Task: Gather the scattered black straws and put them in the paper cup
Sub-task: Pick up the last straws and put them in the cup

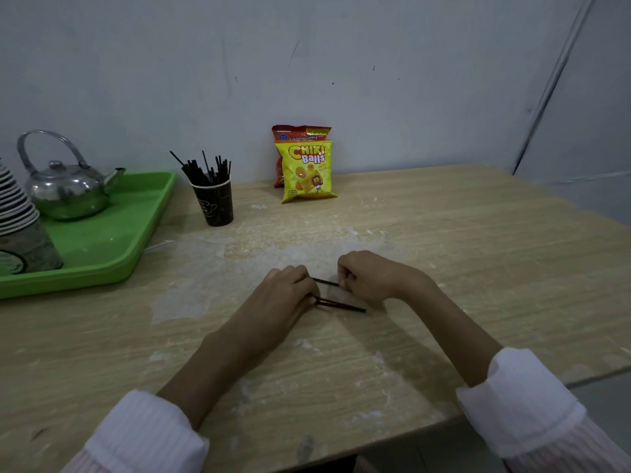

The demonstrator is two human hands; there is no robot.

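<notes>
- One view only, from a camera worn on the person's head, above the near edge of the desk [444, 233].
- It faces forward and tilts down, looking across the desk top to the wall [307, 63] behind.
- It sits close: both forearms enter from the bottom edge, and the left hand [286, 291] and right hand [372, 278] lie near the middle of the frame.
- The wide lens takes in the desk's far right corner and a green tray [146, 240] cut off at the left edge.
</notes>
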